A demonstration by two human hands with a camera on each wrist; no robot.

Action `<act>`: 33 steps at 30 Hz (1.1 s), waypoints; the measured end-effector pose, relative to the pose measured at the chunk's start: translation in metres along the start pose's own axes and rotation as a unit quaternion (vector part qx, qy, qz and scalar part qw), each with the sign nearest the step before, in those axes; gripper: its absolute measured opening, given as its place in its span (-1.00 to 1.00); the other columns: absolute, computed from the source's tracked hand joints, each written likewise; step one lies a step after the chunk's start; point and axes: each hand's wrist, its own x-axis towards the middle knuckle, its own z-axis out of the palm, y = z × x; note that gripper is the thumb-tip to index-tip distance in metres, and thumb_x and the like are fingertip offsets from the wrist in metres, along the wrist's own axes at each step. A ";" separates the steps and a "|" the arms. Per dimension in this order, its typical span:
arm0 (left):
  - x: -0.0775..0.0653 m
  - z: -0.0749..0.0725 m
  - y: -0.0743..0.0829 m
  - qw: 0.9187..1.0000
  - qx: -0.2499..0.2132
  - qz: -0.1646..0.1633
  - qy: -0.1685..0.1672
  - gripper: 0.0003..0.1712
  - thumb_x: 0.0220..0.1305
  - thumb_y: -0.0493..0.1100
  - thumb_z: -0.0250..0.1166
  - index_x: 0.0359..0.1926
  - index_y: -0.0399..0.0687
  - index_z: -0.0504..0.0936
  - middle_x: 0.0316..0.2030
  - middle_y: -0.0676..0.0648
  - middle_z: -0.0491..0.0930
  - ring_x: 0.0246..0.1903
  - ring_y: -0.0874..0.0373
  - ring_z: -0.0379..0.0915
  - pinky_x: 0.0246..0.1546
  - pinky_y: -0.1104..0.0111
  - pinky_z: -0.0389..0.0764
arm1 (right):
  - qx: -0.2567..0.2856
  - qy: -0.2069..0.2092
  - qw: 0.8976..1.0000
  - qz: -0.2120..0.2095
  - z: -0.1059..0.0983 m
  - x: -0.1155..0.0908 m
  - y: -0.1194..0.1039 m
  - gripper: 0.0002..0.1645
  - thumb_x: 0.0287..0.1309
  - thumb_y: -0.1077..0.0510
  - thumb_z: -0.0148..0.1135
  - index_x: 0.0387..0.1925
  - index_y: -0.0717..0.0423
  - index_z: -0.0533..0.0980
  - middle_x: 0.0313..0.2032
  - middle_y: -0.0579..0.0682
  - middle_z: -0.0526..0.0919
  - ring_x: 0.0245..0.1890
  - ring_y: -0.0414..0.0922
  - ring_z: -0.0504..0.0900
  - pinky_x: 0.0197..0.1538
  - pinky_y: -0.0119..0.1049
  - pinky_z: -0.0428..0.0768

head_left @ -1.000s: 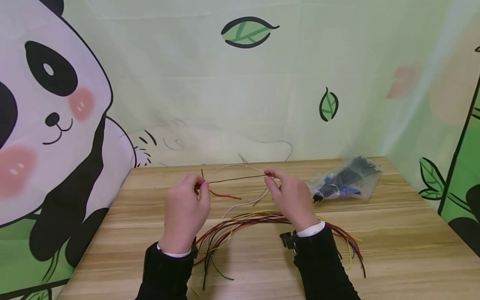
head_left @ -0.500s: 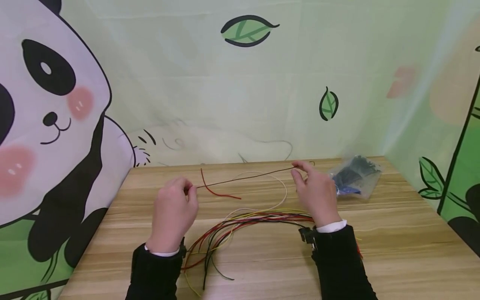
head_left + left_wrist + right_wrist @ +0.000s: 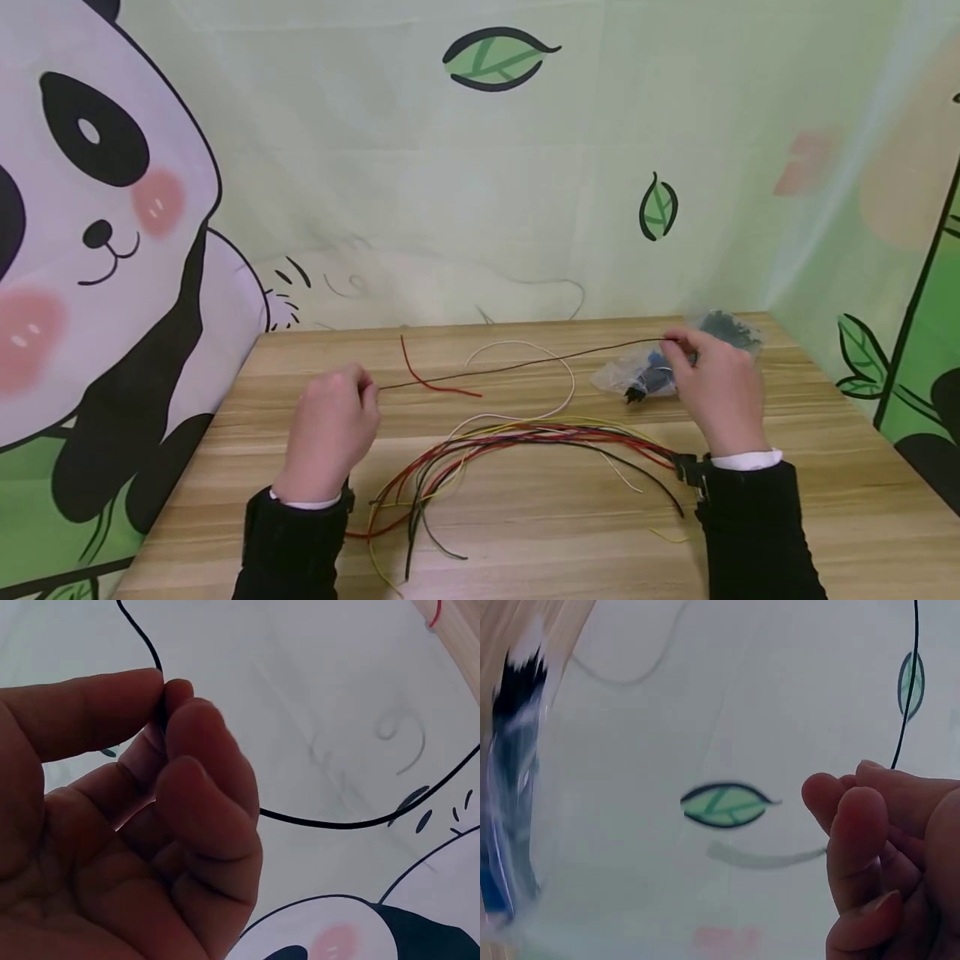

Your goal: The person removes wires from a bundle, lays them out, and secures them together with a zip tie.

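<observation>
A thin dark wire (image 3: 480,373) is stretched between my hands above the table in the head view, rising slightly to the right. My left hand (image 3: 326,433) pinches it between thumb and fingertips; in the left wrist view the black wire (image 3: 330,824) comes out on both sides of the fingers. At the other end my right hand (image 3: 716,387) pinches the wire (image 3: 904,724) between thumb and forefinger. A blurred grey strip (image 3: 761,860) beside those fingers cannot be made out. Below the stretched wire lies a curved bundle of red, black and yellow wires (image 3: 525,435).
A short red wire (image 3: 427,383) and a looped white wire (image 3: 573,383) lie behind the bundle. Partly behind my right hand is a clear plastic bag (image 3: 615,372) with black strips inside. A printed cloth (image 3: 375,167) hangs past the table's (image 3: 562,550) back edge.
My hands have moved apart, the right one farther to the right and the left one slightly left and down. The length of wire between them has grown, and the white loop now lies uncovered.
</observation>
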 end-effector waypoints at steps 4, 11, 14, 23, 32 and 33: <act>-0.001 -0.001 -0.005 1.000 0.019 -0.006 -0.008 -0.87 0.24 -0.34 0.23 -0.45 -0.29 0.56 -0.56 -0.16 0.54 -0.59 0.01 0.42 -0.54 0.18 0.46 | -0.030 -0.019 0.999 0.015 -0.016 -0.001 0.017 -0.67 0.30 0.03 0.18 -0.13 0.20 0.65 -0.37 0.21 0.70 -0.82 -0.11 0.18 -0.73 -0.26 0.08; 0.000 -0.001 -0.005 0.999 0.025 0.003 -0.029 -0.91 0.21 -0.37 0.25 -0.39 -0.36 0.65 -0.46 -0.23 0.63 -0.48 -0.05 0.56 -0.45 0.11 0.56 | -0.059 -0.115 0.991 0.014 -0.030 -0.004 0.036 -0.59 0.31 -0.01 0.17 -0.14 0.28 0.65 -0.54 0.15 0.64 -0.78 -0.11 0.28 -0.69 -0.24 0.16; 0.001 0.003 -0.005 0.997 0.032 -0.002 -0.070 -0.90 0.22 -0.36 0.26 -0.34 -0.36 0.68 -0.40 -0.25 0.66 -0.50 -0.01 0.56 -0.49 0.14 0.57 | -0.064 -0.192 0.979 0.010 -0.027 -0.003 0.042 -0.62 0.29 -0.01 0.18 -0.25 0.25 0.68 -0.64 0.00 0.57 -0.73 -0.11 0.30 -0.62 -0.24 0.18; 0.005 0.032 -0.010 0.981 0.069 -0.006 -0.180 -0.90 0.22 -0.34 0.26 -0.37 -0.25 0.70 -0.37 -0.15 0.65 -0.44 0.05 0.53 -0.42 0.19 0.57 | -0.037 -0.377 0.925 0.032 -0.008 -0.005 0.060 -0.70 0.26 0.05 0.20 -0.47 0.11 0.69 -0.69 -0.12 0.34 -0.67 -0.15 0.21 -0.57 -0.27 0.18; 0.005 0.051 -0.014 0.973 0.065 0.006 -0.221 -0.84 0.15 -0.43 0.24 -0.53 -0.18 0.62 -0.53 -0.03 0.54 -0.56 0.13 0.38 -0.53 0.28 0.44 | 0.004 -0.417 0.907 0.051 0.006 -0.008 0.065 -0.77 0.24 0.19 0.19 -0.22 0.26 0.67 -0.67 -0.06 0.53 -0.69 -0.15 0.46 -0.52 -0.24 0.36; 0.005 0.052 -0.014 0.971 0.063 0.002 -0.231 -0.83 0.13 -0.44 0.24 -0.53 -0.17 0.61 -0.54 -0.02 0.52 -0.57 0.12 0.36 -0.55 0.29 0.42 | 0.005 -0.422 0.905 0.053 0.007 -0.008 0.065 -0.79 0.25 0.20 0.17 -0.24 0.24 0.67 -0.69 -0.07 0.53 -0.68 -0.14 0.50 -0.51 -0.23 0.37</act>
